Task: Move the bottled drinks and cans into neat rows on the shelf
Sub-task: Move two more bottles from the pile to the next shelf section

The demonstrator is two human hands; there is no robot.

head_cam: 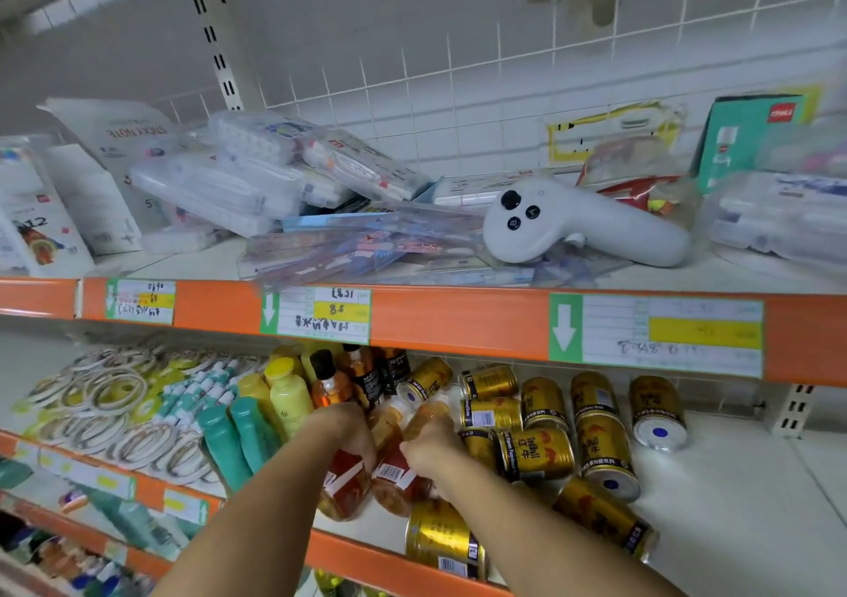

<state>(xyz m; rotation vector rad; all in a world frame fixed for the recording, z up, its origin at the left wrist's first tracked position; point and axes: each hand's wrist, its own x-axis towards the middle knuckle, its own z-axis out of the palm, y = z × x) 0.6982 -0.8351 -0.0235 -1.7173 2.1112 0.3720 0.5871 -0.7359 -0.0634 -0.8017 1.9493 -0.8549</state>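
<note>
**Both hands on amber bottles amid scattered cans**

2 amber drink bottles are gripped on the lower shelf [733, 505], at 6 o'clock in the view. The left hand [343, 427] is curled over the left bottle [343, 486], and the right hand [431, 450] is wrapped round the right bottle [396, 482]; the 2 bottles lie tilted and touch each other. Gold cans [536, 454] are spread in disorder from 3 to 5 o'clock of the hands, some upright, some on their sides, and 1 can [442, 539] lies at the shelf's front edge. Yellow bottles [286, 390] and dark-capped bottles [330, 381] are seen at 11 o'clock, teal tubes [229, 440] at 9 o'clock. On the upper shelf, a white controller [582, 225] is laid at 1 o'clock.
</note>
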